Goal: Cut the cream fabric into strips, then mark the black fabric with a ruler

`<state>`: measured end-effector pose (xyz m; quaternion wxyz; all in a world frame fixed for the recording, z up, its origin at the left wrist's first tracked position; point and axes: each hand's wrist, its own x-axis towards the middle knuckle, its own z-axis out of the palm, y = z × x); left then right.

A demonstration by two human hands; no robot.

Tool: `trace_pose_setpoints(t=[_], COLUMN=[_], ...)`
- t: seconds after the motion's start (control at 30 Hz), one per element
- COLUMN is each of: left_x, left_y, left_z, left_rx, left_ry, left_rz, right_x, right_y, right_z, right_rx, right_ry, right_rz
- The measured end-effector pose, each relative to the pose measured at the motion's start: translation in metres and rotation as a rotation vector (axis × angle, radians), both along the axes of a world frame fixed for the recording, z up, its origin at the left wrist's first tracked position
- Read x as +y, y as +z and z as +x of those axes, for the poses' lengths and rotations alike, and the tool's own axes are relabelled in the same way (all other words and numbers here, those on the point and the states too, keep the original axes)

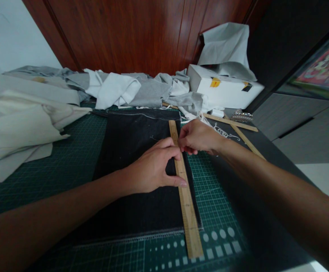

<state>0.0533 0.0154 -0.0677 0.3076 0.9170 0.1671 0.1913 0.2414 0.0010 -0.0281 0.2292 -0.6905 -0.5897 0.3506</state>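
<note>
A wooden ruler lies lengthwise along the right side of a black piece of cloth. My left hand presses on the ruler, its thumb and fingers spread apart, the fingertips at the ruler's upper half. Beside the ruler's right edge, near the cloth's edge, my right hand is closed in a pinch. What sits between its fingertips is hidden. Pale stitching runs along the cloth's near edge, and a loose thread lies on its surface.
A green cutting mat lies beneath the cloth on a dark table. Cream fabric is piled at left, with grey and white fabric along the back. A white box and more wooden rulers are at back right.
</note>
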Motion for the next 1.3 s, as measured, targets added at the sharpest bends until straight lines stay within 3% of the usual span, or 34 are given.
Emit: trace_pose_setpoints(t=[0.4, 0.8, 1.03, 1.3], left_x=[0.001, 0.001, 0.0, 0.0], left_y=[-0.001, 0.003, 0.007, 0.006], left_z=[-0.001, -0.003, -0.003, -0.004], left_rx=[-0.005, 0.034, 0.064, 0.054], left_ry=[-0.014, 0.009, 0.032, 0.029], left_rz=[0.002, -0.065, -0.088, -0.08], right_x=[0.051, 0.105, 0.118, 0.114], right_y=[0.001, 0.0, -0.005, -0.001], right_z=[0.006, 0.013, 0.018, 0.025], right_rx=[-0.278, -0.379, -0.386, -0.306], right_ry=[-0.012, -0.084, -0.117, -0.273], right_rz=[0.084, 0.131, 0.156, 0.338])
